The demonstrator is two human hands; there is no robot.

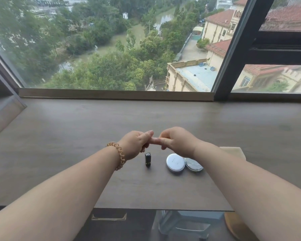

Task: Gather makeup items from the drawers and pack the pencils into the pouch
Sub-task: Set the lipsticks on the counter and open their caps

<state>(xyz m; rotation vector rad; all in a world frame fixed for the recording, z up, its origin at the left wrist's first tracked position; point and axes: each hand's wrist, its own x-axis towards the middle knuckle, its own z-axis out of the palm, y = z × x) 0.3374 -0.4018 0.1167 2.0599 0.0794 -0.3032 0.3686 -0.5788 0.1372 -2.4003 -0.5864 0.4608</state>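
**Above the worktop, two hands meet with nothing picked up**

Over the middle of the worktop (76,129), both hands hang in the air and touch each other. The left hand (135,145) is curled, with its thumb poking up. The right hand (178,142) is curled too, and its grip closes around a finger of the left hand. I can see no makeup thing in either grip.

Just under the hands, the makeup things lie on the worktop, apart from the fingers. A small black lipstick (148,159) stands upright below the left hand. A little to its right sits a round white compact (175,162), lying flat, under the right wrist. A second round compact (193,164), shiny and grey, lies just beside the white one on its right, and they look like they touch.

On the left wrist is a coiled, tan hair tie (119,154) worn like a bracelet. Behind the right arm, a pale, flat thing (235,151) peeks out on the worktop; I cannot tell what it is.

Farther back, a big window (111,44) shows trees and buildings with red roofs. Below the near edge of the worktop, a drawer handle (109,216) shows.
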